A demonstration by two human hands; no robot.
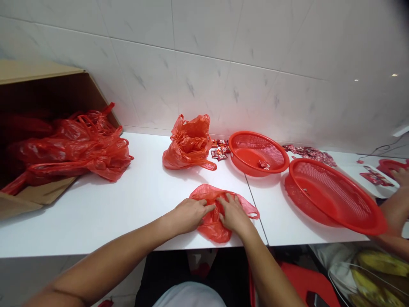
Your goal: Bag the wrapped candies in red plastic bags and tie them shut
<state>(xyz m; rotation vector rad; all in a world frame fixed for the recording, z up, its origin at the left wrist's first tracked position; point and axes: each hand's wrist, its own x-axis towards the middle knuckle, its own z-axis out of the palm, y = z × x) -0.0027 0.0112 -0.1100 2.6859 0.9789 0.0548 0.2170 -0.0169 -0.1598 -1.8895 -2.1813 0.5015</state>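
A small red plastic bag [209,194] lies crumpled near the front edge of the white table [128,204]. My left hand [188,214] rests on its left side with the fingers curled and pinching the plastic. My right hand [233,213] presses on the bag's right side, its fingers also gripping the plastic. Both hands meet at the bag's middle.
A filled red bag [189,143] stands behind, with wrapped candies [220,150] beside it. Two red mesh baskets [258,152] [335,196] sit to the right. A cardboard box [38,128] on its side spills red bags [79,145] at left. Another person's hand [399,177] shows at far right.
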